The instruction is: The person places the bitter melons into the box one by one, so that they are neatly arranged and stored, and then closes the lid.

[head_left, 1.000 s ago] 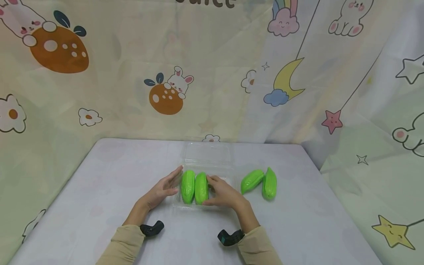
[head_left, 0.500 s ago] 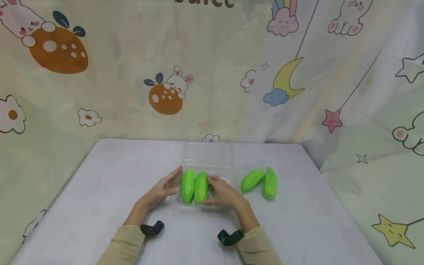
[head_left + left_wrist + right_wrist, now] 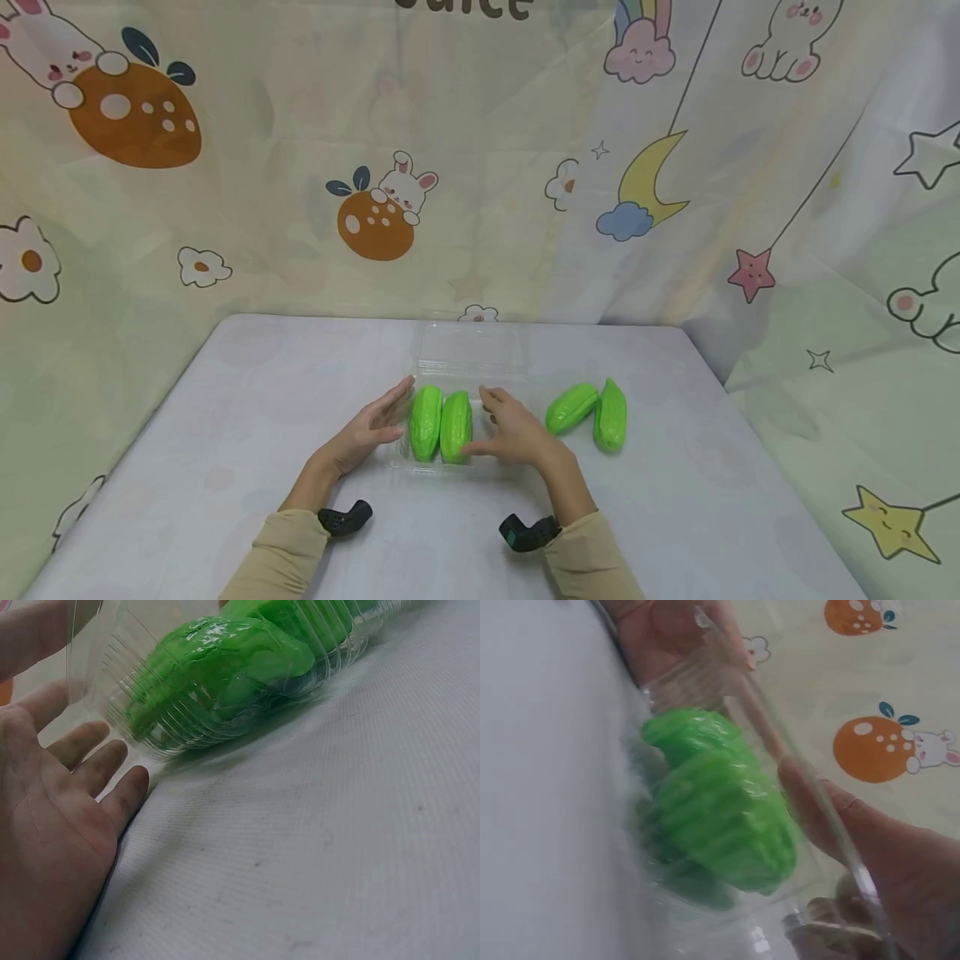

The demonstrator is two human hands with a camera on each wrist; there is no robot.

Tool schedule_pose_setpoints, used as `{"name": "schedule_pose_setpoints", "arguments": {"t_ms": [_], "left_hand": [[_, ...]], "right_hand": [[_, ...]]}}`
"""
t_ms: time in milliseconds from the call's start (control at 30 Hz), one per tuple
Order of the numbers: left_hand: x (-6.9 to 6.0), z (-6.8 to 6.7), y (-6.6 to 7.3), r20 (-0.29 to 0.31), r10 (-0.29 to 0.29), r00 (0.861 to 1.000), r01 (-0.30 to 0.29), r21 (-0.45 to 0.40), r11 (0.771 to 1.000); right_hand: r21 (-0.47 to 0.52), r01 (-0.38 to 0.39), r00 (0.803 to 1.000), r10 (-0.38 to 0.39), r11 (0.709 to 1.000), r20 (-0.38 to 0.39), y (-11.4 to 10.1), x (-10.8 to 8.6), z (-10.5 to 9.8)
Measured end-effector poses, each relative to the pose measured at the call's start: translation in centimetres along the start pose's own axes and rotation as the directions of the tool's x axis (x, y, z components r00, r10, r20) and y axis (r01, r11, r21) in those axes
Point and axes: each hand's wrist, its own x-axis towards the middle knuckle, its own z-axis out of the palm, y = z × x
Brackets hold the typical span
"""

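Note:
Two green bumpy vegetable-shaped pieces, a left one (image 3: 426,423) and a right one (image 3: 456,427), lie side by side in a clear plastic box (image 3: 431,468) with its lid (image 3: 472,346) laid back. At the box's left side is the left hand (image 3: 367,429), fingers extended; in the left wrist view that hand (image 3: 52,802) has its fingers spread by the ribbed wall. The right hand (image 3: 517,432) is over the box's right part, thumb near the right piece, holding nothing. In the right wrist view the right hand (image 3: 885,855) appears beyond the clear rim.
Two more green pieces (image 3: 572,408) (image 3: 611,417) lie on the white table (image 3: 675,500), right of the box. Dark wrist devices (image 3: 345,518) (image 3: 528,533) are on both wrists. A patterned cloth (image 3: 495,225) hangs behind.
The right hand has drawn slightly to the right, its fingers coming off the right piece in the box. The left hand and the green pieces look unmoved.

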Motion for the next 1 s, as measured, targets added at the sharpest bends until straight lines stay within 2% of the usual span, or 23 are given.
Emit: {"name": "schedule_pose_setpoints", "arguments": {"t_ms": [467,633,733,867,1000], "left_hand": [[0.1,0.1,-0.2,0.002,-0.003,1.0,0.003,0.013,1.0],[0.1,0.1,-0.3,0.004,0.0,1.0,0.0,0.016,1.0],[0.1,0.0,-0.3,0.008,0.003,1.0,-0.003,0.016,1.0],[0.0,-0.1,-0.2,0.009,0.005,1.0,-0.005,0.02,1.0],[0.0,-0.1,-0.1,0.012,0.005,1.0,-0.005,0.02,1.0]], "right_hand": [[0.182,-0.018,0.991,0.041,0.983,-0.127,2.1,-1.7,-3.9],[0.2,-0.004,0.984,0.039,0.98,-0.174,3.3,-2.5,-5.6],[0.201,0.031,0.971,0.019,0.979,-0.24,4.3,-3.0,-6.4],[0.2,0.077,0.942,-0.006,0.977,-0.335,5.6,-3.6,-7.2],[0.192,0.066,0.921,0.014,0.979,-0.39,6.9,-4.5,-7.8]]}}
